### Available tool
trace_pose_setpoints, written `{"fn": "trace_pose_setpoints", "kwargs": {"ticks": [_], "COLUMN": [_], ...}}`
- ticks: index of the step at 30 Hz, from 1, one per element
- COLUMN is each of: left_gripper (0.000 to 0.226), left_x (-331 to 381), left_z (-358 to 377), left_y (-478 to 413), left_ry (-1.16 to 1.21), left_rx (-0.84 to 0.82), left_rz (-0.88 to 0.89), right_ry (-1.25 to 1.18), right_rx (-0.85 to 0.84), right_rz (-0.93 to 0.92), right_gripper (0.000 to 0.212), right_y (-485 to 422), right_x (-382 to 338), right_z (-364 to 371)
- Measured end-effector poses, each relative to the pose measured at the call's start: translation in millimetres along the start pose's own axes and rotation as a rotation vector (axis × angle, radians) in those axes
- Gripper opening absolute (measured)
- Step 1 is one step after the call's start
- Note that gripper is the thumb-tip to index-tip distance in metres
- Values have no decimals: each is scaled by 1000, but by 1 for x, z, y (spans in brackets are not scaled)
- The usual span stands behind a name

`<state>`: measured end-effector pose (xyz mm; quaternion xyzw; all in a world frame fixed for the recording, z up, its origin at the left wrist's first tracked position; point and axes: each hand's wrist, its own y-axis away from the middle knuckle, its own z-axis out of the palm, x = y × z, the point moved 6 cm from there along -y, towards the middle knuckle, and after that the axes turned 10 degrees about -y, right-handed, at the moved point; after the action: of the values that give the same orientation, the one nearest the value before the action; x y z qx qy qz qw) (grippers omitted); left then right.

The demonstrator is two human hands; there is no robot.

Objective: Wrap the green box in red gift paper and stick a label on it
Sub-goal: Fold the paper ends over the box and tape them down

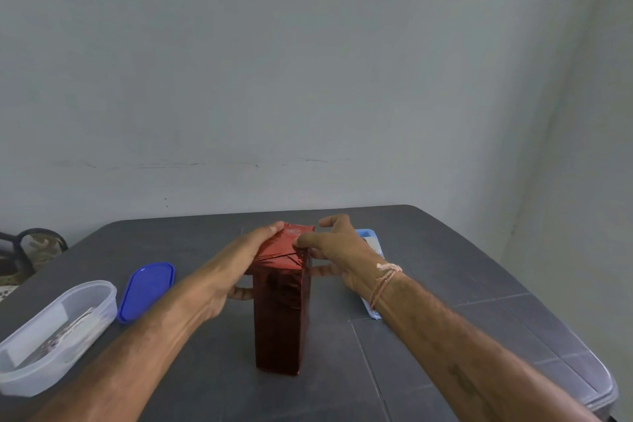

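The box (279,315) stands upright in the middle of the dark table (445,284), fully covered in shiny red gift paper; no green shows. Folded flaps meet on its top end. My left hand (239,264) grips the upper left side, with the thumb lying along the top edge and the fingers curled behind. My right hand (337,250) holds the upper right side, its thumb pressing on the folded top and its fingers wrapped around the right face. No label is visible on the paper.
A clear oval plastic container (51,336) with some items inside sits at the left, its blue lid (145,291) beside it. A light blue flat object (373,250) lies behind my right wrist. A transparent lid (589,384) rests at the table's right edge.
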<state>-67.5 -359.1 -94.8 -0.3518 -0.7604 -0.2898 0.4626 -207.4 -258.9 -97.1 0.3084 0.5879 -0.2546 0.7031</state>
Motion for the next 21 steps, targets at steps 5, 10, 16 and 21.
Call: {"fn": "trace_pose_setpoints", "kwargs": {"ticks": [5,10,16,21], "left_gripper": [44,48,47,48], "left_x": [3,5,-6,-6], "left_z": [-17,-27,-23,-21], "left_y": [-6,-14,-12,-13], "left_ry": [-90,-154,-98,-101], "left_rx": [-99,-115,-81,-64], "left_rz": [-5,50,57,52], "right_ry": [-5,61,101,-79], "right_rx": [-46,-129,-196,-185], "right_rz": [12,22,35,-17], "right_gripper": [66,61,61,51], "right_y": [-3,-10,-20,-9], "right_x": [-3,-10,-8,3], "right_z": [1,5,8,-37]}}
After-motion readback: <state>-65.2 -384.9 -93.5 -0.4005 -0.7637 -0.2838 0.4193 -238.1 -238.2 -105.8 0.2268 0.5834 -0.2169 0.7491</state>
